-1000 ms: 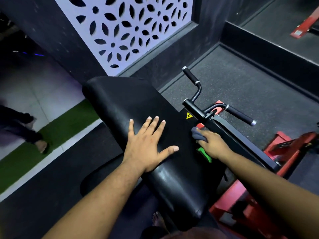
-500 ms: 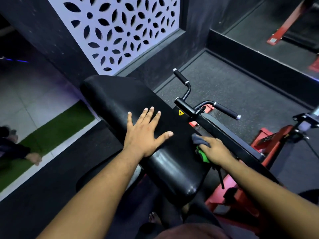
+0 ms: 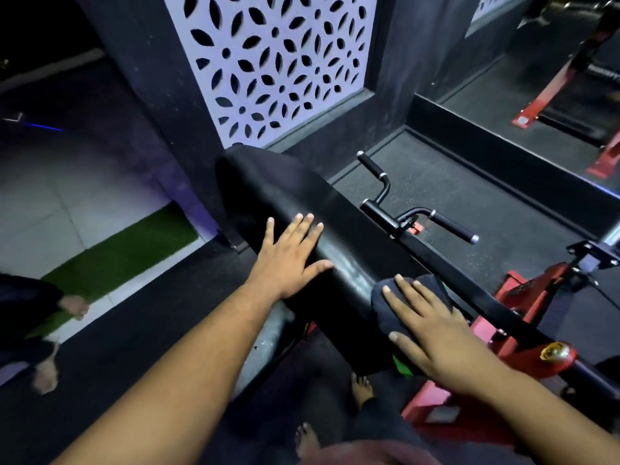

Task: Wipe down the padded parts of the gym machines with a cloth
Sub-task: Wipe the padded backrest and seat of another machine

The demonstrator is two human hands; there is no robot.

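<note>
Presently, the left hand (image 3: 291,257) lay flat, fingers straight and spread, on the black pad (image 3: 315,209). At 4 o'clock from it, the right hand (image 3: 432,325) pressed the dark cloth (image 3: 385,307) against the pad's near end, fingers extended.

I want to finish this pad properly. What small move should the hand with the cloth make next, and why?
Probably slide the right hand, pressing the dark cloth flat at the near end of the black pad, up along the pad toward the left hand, which rests flat mid-pad. The long stretch beyond looks not yet covered.
</note>
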